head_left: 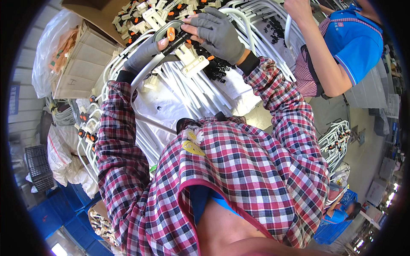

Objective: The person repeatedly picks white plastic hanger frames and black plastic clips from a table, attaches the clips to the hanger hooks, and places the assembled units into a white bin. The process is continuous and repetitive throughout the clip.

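My left hand, in a grey fingerless glove, is closed round a white bent tube, its thumb beside an orange lever. A black fitting sits on the tube by that lever. From it hangs a cream plastic bracket. My right hand, gloved the same way, reaches in from the other side with bent fingers against the fitting's far end. The exact contact of its fingertips is partly hidden. Below my hands, several long white tubes lie side by side on a white sheet.
Cream brackets with orange and black parts are heaped at the back, beside a cardboard box. A plastic-lined carton stands left. At right, a co-worker in a blue shirt holds a white tube. Small black parts lie among tubes.
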Demonstrator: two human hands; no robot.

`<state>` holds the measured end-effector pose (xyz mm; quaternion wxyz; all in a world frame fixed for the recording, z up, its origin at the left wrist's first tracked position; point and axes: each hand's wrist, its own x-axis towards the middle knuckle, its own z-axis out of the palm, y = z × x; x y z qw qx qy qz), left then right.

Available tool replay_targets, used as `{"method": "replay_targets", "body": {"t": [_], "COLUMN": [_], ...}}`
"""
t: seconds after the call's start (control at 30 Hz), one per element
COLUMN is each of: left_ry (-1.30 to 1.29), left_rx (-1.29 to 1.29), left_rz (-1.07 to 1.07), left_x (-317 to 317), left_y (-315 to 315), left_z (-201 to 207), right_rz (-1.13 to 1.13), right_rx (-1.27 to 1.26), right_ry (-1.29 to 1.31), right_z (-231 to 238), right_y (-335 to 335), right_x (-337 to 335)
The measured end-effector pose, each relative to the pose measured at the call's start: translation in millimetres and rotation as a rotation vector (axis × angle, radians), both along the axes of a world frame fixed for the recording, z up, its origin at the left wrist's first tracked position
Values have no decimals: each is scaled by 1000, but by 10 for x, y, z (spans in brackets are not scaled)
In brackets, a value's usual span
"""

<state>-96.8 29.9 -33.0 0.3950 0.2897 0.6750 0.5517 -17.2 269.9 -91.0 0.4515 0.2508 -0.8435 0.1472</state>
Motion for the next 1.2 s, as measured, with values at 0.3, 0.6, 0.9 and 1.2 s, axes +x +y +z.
{"method": "replay_targets", "body": {"t": [0.3, 0.6, 0.9, 1.2], "left_ry": [-9, -29, 408, 1400], "left_rx": [-67, 183, 396, -38], "left_rz": [59, 236, 1022, 1076], "left_x": [149, 372, 1505, 2097], "left_y": [14, -568, -1252, -1305], "left_z": [183, 120, -407, 248], "right_rz": [-13, -57, -653, 958], "right_rx": [-27, -652, -1159, -739], "right_ry": [-487, -141, -981, -1471], "right_z": [553, -590, -3030, -635], "right_y": [80, 697, 692, -1695], "right_x": [-133, -44, 1005, 846]}}
